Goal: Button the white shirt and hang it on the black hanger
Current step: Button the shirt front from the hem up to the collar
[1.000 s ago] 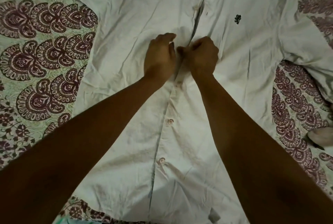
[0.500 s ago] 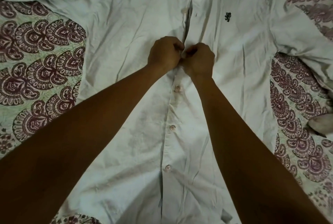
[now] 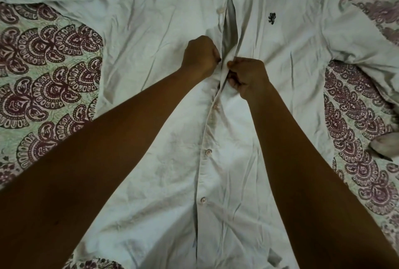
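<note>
The white shirt lies front-up and spread flat, with a small dark emblem on the chest. Three lower buttons sit fastened along the placket. Above my hands the front gapes open beside two loose buttons. My left hand grips the left placket edge with curled fingers. My right hand pinches the right placket edge right next to it, at mid-chest. The button between them is hidden. No black hanger is in view.
The shirt rests on a pale green bedspread printed with maroon paisley shapes, showing on both sides. The shirt's sleeves spread off to the upper left and upper right. A small pale object lies at the right edge.
The view has shifted so the shirt sits lower in frame. My hands have drawn slightly apart at the placket, my right hand now a little lower than the left.
</note>
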`<act>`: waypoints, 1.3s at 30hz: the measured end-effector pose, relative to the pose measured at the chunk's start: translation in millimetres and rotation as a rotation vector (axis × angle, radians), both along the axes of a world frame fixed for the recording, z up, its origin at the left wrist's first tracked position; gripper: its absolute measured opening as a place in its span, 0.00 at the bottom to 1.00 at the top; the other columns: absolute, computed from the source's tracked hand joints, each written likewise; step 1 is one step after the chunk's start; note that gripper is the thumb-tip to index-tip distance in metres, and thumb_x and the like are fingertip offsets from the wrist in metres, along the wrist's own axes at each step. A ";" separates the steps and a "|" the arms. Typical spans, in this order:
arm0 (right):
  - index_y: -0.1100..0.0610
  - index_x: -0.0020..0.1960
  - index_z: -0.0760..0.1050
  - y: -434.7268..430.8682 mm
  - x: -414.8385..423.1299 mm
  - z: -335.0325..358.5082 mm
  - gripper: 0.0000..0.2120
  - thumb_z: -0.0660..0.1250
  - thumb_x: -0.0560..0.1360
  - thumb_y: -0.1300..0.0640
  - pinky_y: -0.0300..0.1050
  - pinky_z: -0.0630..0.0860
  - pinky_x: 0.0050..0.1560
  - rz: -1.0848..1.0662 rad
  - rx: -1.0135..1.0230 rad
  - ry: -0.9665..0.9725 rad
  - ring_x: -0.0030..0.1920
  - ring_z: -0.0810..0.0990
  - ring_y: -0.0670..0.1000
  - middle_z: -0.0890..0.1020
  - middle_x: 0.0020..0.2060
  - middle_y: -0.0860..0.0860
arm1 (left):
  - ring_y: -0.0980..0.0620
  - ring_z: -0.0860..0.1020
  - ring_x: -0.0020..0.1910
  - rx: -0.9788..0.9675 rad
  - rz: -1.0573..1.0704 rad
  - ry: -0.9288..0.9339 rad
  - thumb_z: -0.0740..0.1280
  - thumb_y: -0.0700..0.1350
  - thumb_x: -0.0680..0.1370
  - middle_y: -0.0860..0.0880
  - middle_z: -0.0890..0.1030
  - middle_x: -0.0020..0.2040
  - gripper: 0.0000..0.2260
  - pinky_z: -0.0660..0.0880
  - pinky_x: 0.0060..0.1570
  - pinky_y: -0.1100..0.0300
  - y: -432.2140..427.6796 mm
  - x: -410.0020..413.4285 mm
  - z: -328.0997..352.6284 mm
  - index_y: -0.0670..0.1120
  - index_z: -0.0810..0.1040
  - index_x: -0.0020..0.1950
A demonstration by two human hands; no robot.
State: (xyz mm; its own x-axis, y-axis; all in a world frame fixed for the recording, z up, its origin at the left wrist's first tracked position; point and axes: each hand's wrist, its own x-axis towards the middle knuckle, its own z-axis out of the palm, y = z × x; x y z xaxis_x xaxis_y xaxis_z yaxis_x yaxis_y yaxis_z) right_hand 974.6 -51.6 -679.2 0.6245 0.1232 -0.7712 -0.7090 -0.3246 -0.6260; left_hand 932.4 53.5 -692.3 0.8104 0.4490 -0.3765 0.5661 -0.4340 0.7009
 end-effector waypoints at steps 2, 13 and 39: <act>0.58 0.38 0.73 2.0 -0.5 -3.7 0.11 0.61 0.78 0.67 0.37 0.72 0.31 0.007 -0.019 -0.027 0.31 0.73 0.47 0.75 0.33 0.53 | 0.43 0.81 0.49 -0.121 0.032 0.000 0.68 0.35 0.73 0.39 0.82 0.47 0.05 0.77 0.54 0.53 1.1 -0.6 3.4 0.37 0.82 0.47; 0.56 0.33 0.74 6.8 -4.7 -13.4 0.18 0.58 0.76 0.72 0.46 0.76 0.43 0.025 -0.016 -0.154 0.34 0.76 0.50 0.78 0.33 0.53 | 0.50 0.79 0.39 -0.321 0.111 -0.073 0.67 0.33 0.73 0.47 0.80 0.40 0.07 0.78 0.52 0.55 1.9 -8.6 -5.2 0.40 0.80 0.49; 0.54 0.34 0.75 4.3 -9.9 -15.3 0.13 0.65 0.76 0.63 0.37 0.67 0.28 0.070 -0.069 -0.190 0.27 0.71 0.45 0.75 0.28 0.49 | 0.48 0.77 0.41 -0.426 0.151 -0.193 0.69 0.32 0.72 0.47 0.76 0.37 0.15 0.78 0.49 0.52 6.2 -17.3 -20.9 0.50 0.68 0.38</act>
State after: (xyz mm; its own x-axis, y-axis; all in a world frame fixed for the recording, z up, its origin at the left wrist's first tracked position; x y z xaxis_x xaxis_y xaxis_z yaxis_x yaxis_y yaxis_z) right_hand 964.7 -47.3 -694.5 0.7511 0.1226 -0.6488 -0.5547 -0.4157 -0.7207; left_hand 915.1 59.7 -713.2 0.8212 0.4054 -0.4015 0.4430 -0.0095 0.8965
